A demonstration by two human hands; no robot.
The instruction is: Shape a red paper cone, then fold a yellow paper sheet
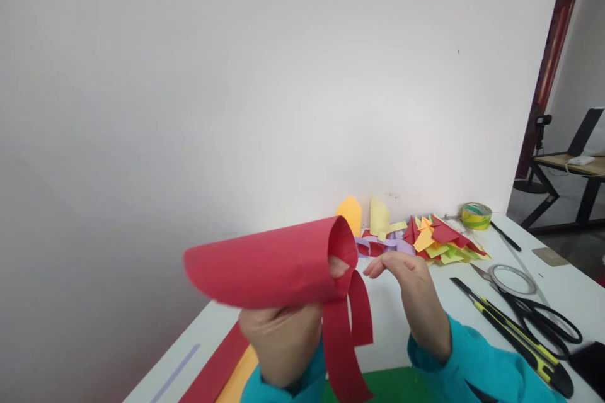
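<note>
My left hand (281, 337) is closed around a rolled tube of red paper (269, 267), held up above the white table (392, 321). The tube lies roughly level, its open end facing right, and cut red strips (345, 340) hang down from that end. My right hand (413, 293) is just right of the opening, its thumb and fingertips pinched together at the tube's rim; I cannot make out what, if anything, they pinch. Both sleeves are teal.
Folded coloured paper pieces (439, 240) are piled by the wall, beside a green-yellow tape roll (476, 215). Scissors (539, 315), a clear tape ring (513, 278) and a yellow-black utility knife (515, 337) lie at right. Red, orange and green sheets (222, 368) lie near me.
</note>
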